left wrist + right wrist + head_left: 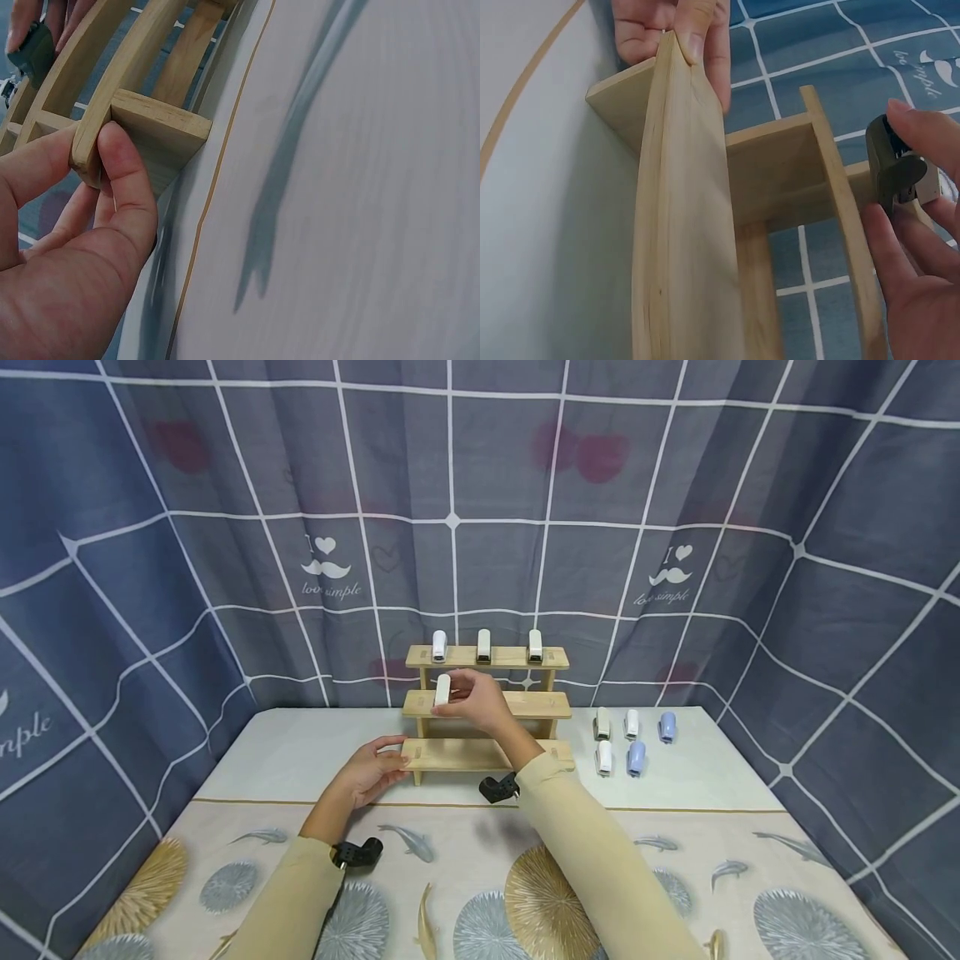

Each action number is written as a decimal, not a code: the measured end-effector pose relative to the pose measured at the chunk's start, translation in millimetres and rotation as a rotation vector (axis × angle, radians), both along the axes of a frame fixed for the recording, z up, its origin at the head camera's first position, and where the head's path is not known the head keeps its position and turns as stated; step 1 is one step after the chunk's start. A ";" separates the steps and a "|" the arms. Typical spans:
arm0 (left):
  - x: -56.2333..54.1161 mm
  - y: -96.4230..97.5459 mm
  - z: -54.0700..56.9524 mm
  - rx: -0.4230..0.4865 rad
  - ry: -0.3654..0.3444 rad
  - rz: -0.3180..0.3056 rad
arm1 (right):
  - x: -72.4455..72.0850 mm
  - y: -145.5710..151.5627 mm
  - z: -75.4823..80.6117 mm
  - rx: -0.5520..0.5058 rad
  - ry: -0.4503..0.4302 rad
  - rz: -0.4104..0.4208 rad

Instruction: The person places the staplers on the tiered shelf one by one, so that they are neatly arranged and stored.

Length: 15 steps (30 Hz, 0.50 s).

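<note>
A three-step wooden display stand [486, 755] stands at the back of the table. My left hand [375, 771] pinches the left end of its lowest board, thumb and fingers around the edge in the left wrist view. My right hand [480, 700] grips a small stapler [442, 689] between thumb and fingers, over the left part of the middle board. In the right wrist view this stapler [885, 161] shows a dark grey-green side and is held close beside the board. Three pale mini staplers stand in a row on the top board, the left one [439, 646] white.
Right of the stand, several mini staplers sit in two rows: a cream one [602, 724], white ones and blue ones [636, 758]. A grid-patterned curtain [495, 560] hangs behind and at both sides. The patterned tablecloth [465, 843] covers the front.
</note>
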State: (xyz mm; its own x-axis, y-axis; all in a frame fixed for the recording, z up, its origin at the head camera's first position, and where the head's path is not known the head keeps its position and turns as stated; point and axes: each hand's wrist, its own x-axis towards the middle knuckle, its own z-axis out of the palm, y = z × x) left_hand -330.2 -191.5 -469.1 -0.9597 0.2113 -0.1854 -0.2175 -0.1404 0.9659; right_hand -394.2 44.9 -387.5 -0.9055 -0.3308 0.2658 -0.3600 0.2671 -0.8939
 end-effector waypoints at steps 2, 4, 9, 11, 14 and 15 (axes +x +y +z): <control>0.3 -0.2 0.1 -0.003 -0.005 0.003 | -2.8 -3.2 -0.6 0.016 0.012 -0.013; 0.3 -0.3 0.4 0.000 -0.004 0.003 | -4.5 -5.7 -0.3 0.021 0.016 -0.019; 0.3 -0.8 1.0 0.012 0.003 -0.007 | -6.4 -9.4 3.6 0.059 0.012 -0.020; 0.4 -1.2 0.8 0.010 0.002 -0.008 | -7.5 -10.6 4.5 0.094 0.015 -0.022; 0.8 -1.6 0.9 0.007 0.002 -0.009 | -8.9 -11.8 5.1 0.127 0.011 -0.022; 1.0 -1.7 1.2 0.004 0.001 -0.009 | -9.2 -12.2 5.3 0.133 0.011 -0.021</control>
